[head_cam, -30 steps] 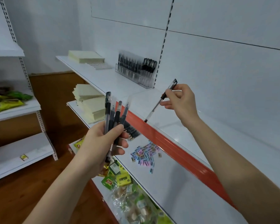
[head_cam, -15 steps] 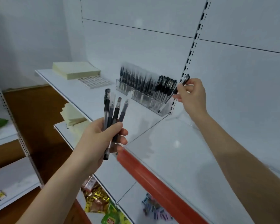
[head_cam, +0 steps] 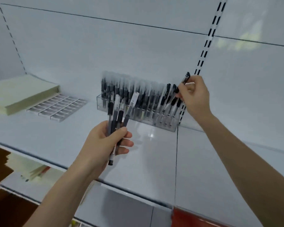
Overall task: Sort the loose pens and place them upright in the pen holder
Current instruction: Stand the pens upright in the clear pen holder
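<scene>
A bundle of four pens [head_cam: 116,115] is gripped in the left hand [head_cam: 105,141], with fingers and thumb curled round the barrels. The pens are fanned upward in front of the left half of the holder [head_cam: 168,125]. A single pen [head_cam: 185,79] is pinched between thumb and fingertips of the right hand [head_cam: 195,97] — it is tilted, cap up, over the holder's right end, its lower part among the pens stood there. Whether its tip is seated cannot be told. The clear holder is set at the back of the white shelf [head_cam: 154,158], against the wall, and is filled with upright pens. Further left, a pad [head_cam: 20,94] and a tray of small white blocks [head_cam: 57,106] are laid on the shelf.
</scene>
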